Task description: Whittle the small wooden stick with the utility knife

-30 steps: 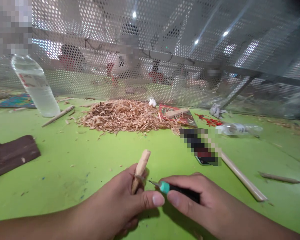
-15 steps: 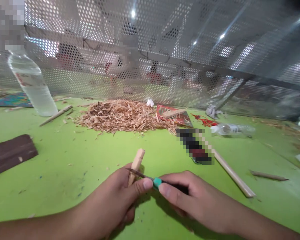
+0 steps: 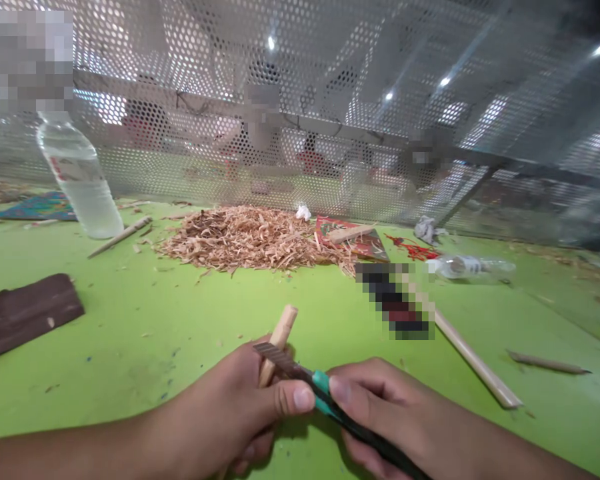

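My left hand (image 3: 245,400) is closed around a pale wooden stick (image 3: 284,328), whose carved upper end sticks out above the fist. In my right hand (image 3: 380,407) is a utility knife (image 3: 333,403) with a black and teal handle. Its segmented blade (image 3: 275,355) lies across the stick just above my left thumb. The left thumb tip rests close to the teal front of the knife. The lower part of the stick is hidden by my left hand.
Beyond my hands lies a heap of wood shavings (image 3: 250,237). A water bottle (image 3: 83,180) stands at the left, behind a brown sheet (image 3: 30,317). To the right are a long wooden stick (image 3: 475,360), a pencil (image 3: 547,362) and a lying bottle (image 3: 475,267). A perforated metal screen (image 3: 205,160) borders the back.
The knife has turned so the flat of its blade shows, and more of its handle is visible. The stick stays in my left hand. The whole view has shifted slightly.
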`<state>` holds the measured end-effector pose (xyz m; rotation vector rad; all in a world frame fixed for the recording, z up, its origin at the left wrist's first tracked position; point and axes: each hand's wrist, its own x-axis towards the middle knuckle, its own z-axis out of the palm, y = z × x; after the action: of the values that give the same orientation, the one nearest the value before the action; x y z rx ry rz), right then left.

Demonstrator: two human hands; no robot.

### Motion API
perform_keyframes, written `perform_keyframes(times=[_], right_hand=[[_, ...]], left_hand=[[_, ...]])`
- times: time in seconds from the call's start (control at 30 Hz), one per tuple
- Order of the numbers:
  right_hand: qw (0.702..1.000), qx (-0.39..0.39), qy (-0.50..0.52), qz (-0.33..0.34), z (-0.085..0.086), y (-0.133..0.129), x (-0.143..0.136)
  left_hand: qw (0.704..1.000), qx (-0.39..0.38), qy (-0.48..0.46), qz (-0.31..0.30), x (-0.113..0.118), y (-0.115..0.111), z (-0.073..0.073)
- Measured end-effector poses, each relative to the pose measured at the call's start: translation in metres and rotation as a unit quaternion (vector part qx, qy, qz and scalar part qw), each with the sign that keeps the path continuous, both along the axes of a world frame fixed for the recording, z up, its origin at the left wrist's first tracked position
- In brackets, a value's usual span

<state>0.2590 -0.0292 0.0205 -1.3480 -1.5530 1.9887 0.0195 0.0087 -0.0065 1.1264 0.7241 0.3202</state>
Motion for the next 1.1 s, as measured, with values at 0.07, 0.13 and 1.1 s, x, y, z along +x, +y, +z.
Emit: perform_keyframes(times=[0.07,0.13,1.1], right_hand=[[1.0,0.03,-0.008,0.0,0.001,0.0,0.002],[0.997,0.072,-0.015,-0.012,0.003,-0.001,0.004],[0.996,0.079,-0.042,0.021,0.003,0.0,0.003]], left_hand=[[1.0,-0.008,-0.014,0.003,0.001,0.0,0.002],[1.0,-0.012,-0.024,0.016,0.003,-0.001,0.004],[0.998,-0.037,-0.037,0.021,0.001,-0.001,0.0]])
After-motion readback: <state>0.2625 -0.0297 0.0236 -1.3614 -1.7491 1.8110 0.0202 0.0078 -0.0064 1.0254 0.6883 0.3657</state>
